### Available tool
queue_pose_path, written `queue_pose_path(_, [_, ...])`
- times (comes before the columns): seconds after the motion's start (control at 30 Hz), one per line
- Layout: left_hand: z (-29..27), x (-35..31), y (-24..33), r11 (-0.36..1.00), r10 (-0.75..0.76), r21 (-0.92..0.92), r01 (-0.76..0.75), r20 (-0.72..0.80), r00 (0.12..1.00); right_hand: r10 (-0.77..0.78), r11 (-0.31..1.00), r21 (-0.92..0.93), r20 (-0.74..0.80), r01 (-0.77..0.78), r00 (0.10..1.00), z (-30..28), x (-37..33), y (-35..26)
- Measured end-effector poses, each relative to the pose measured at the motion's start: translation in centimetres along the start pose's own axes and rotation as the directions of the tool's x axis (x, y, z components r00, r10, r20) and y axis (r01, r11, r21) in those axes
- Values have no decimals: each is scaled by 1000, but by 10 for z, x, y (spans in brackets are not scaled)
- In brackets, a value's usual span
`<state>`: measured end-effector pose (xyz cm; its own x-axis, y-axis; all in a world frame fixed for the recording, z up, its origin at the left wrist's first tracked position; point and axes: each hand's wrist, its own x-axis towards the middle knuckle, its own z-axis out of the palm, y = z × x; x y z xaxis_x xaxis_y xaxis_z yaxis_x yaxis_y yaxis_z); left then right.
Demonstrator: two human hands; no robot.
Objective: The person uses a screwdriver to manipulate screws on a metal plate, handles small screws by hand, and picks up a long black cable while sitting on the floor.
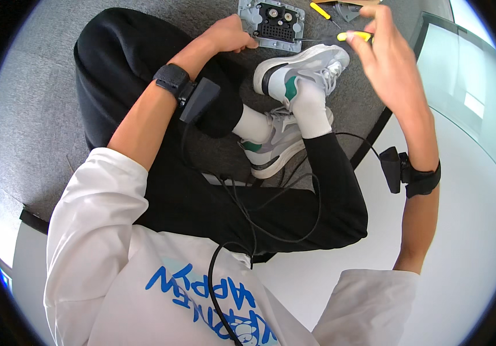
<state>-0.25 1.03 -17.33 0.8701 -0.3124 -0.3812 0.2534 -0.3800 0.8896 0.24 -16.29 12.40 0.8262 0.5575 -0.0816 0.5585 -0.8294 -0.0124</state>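
At the top of the view, a grey plastic panel with a black perforated insert and two round metal parts lies on the carpet. My left hand is closed at its lower left corner, fingers curled and the thumb side against the edge. My right hand grips a screwdriver by its yellow and black handle. Its thin shaft points left, with the tip at the panel's right side near the lower corner. Whether the tip sits in a screw is too small to tell.
A second yellow-handled screwdriver lies right of the panel, beside a dark grey plastic piece. My crossed legs and grey-white shoes are just below. Black cables hang across my lap from the wrist devices. A glass panel stands at right.
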Motion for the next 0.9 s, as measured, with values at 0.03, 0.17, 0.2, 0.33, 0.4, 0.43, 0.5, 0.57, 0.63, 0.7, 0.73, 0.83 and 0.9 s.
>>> queue_pose_path(0.03, [0, -1, 3, 1000, 3, -3, -3, 5, 1000, 76, 989, -120, -78, -85, 994, -7, 2, -9])
queue_pose_path(0.17, [-1, -4, 14, 999, -14, -31, 15, 13, 1000, 220, 974, -69, 85, -215, 972, 15, -3, 34])
queue_pose_path(0.2, [-1, -5, 16, 999, -7, -32, 7, 10, 1000, 109, 985, -120, -132, -125, 985, 22, -8, 35])
queue_pose_path(0.33, [1, 0, 4, 999, -11, -38, 12, 14, 1000, 195, 960, -210, 25, -186, 980, 15, -7, 24])
queue_pose_path(0.4, [2, 1, 6, 999, 26, -38, -26, -1, 1000, 315, 887, -386, 100, -255, 944, 17, -6, 36])
queue_pose_path(0.43, [1, 0, 4, 999, 23, -38, -23, 3, 1000, 317, 887, -384, 103, -257, 943, 19, -5, 30])
queue_pose_path(0.5, [0, -2, -1, 993, 25, -117, -19, 50, 998, 15, 952, -291, -249, -90, 968, 23, 0, 18])
queue_pose_path(0.57, [-1, -4, 5, 996, -20, -88, 23, 41, 999, 92, 959, -253, -142, -126, 986, 24, 1, 14])
queue_pose_path(0.63, [1, -4, 2, 998, 47, -53, -43, 60, 997, 88, 987, -115, -202, -113, 975, 22, -4, 5])
queue_pose_path(0.7, [-2, -2, 6, 1000, 14, -21, -13, 67, 998, 112, 993, -15, -150, -115, 982, 16, -12, 22])
queue_pose_path(0.73, [-2, -1, 8, 1000, -11, 10, 10, 76, 997, 40, 999, -5, -76, -41, 996, 10, -13, 26])
queue_pose_path(0.83, [-2, -8, 8, 998, 28, -62, -27, 23, 999, 122, 992, 32, 60, -124, 991, -4, -12, 26])
queue_pose_path(0.9, [-6, -4, 13, 992, 35, -126, -23, 94, 995, 405, 906, 47, 189, -420, 895, -13, -10, 18])
